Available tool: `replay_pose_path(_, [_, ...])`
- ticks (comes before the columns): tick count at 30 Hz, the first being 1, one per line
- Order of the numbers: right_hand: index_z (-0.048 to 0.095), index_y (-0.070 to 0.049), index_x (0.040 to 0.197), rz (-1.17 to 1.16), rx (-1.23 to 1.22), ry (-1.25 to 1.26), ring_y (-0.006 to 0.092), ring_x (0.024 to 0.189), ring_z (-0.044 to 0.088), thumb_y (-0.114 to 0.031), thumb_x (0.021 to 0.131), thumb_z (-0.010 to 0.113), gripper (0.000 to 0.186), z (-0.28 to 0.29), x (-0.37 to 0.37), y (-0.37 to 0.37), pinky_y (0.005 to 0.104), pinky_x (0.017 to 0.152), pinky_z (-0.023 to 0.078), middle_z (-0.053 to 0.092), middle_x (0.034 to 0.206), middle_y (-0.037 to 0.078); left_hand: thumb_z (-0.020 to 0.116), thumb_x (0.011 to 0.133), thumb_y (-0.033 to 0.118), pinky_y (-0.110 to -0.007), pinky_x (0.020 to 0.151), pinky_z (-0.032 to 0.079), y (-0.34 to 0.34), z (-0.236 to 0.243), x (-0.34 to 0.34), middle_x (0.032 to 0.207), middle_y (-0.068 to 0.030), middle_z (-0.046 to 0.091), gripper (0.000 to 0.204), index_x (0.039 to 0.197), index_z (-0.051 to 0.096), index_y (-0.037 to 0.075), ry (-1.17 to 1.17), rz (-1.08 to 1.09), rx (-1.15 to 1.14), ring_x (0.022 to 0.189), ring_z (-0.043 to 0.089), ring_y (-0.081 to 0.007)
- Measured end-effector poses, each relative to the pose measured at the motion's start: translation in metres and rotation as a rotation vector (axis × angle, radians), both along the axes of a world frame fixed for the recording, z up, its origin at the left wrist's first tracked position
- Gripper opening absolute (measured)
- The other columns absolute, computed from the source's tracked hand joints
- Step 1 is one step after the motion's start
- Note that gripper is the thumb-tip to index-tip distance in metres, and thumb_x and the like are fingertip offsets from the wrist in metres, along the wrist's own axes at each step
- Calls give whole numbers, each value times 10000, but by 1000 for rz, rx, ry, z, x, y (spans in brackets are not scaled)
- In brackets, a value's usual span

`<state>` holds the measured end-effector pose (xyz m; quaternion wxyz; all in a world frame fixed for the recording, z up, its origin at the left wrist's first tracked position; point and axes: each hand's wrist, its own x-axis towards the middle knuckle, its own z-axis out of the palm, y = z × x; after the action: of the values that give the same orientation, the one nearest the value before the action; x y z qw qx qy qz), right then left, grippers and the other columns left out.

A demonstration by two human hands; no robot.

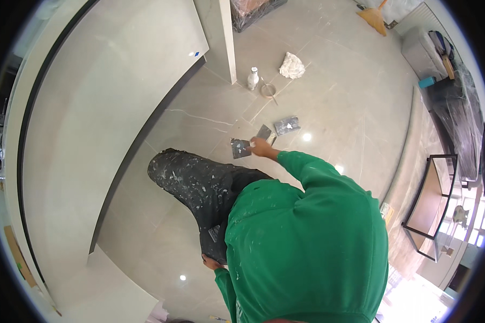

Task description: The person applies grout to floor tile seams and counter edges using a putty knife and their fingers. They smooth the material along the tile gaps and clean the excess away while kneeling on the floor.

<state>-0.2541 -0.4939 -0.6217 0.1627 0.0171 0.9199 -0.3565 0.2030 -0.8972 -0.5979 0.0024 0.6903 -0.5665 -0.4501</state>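
Note:
My right hand point(262, 147) reaches over the tiled floor, its fingers closed at the edge of a dark, square-bladed scraper point(240, 148) with white spots. Just beyond it lies a second dark scraper blade point(264, 132). A grey rectangular plate point(287, 125) carrying a white dab of paste is to its right. Against my dark, paint-spattered trousers point(194, 180) rests my left hand point(212, 262), fingers stretched out and partly hidden; nothing shows in it. I wear green sleeves.
Farther out stand a white bottle point(253, 78), a roll of tape point(268, 90) with a thin stick across it, and a crumpled white bundle point(292, 65). A large pale panel point(108, 107) curves along the left. A black-framed shelf point(431, 204) and a broom point(374, 19) are at right.

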Motion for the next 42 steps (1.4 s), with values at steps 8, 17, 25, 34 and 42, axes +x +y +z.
replay_pose_path(8, [530,-92,1295,-26,676,158,335,1227,529,-154,870,624,440,-5,-36,98,452,964,469,533,1334,141,547,974,502,-406,908,511,11,57,2,1319,-178,589,641,1381,500,8,-48,-43,198,1106,617,-308])
replay_pose_path(17, [620,-151,1202,-44,948,-94,296,1279,487,-212,934,531,289,-27,-31,119,560,1031,379,562,1306,91,579,1002,324,-368,933,482,-16,48,-12,1202,-181,640,521,1318,518,-86,75,-71,108,1085,610,-278])
replay_pose_path(25, [616,-61,1201,-95,475,31,357,1252,525,-207,833,685,402,37,-34,110,510,998,450,608,1246,158,600,989,356,-386,1044,419,-66,43,-44,1459,-225,471,634,1426,415,-65,37,-274,-8,1314,493,-308])
replay_pose_path(34, [625,-5,927,-71,-314,363,164,715,569,-195,815,793,277,197,-46,-56,311,667,480,595,790,77,562,1010,360,-443,1087,382,-74,149,-179,1446,-161,472,595,1472,391,26,617,-130,-73,1309,489,-284])
replay_pose_path(42, [592,-35,1004,197,-915,202,77,699,480,-162,812,819,323,291,-24,-198,262,630,439,544,814,-11,556,1030,259,-423,1050,445,22,239,-275,1373,-217,548,512,1442,413,-11,1033,-499,-8,1268,549,-305])
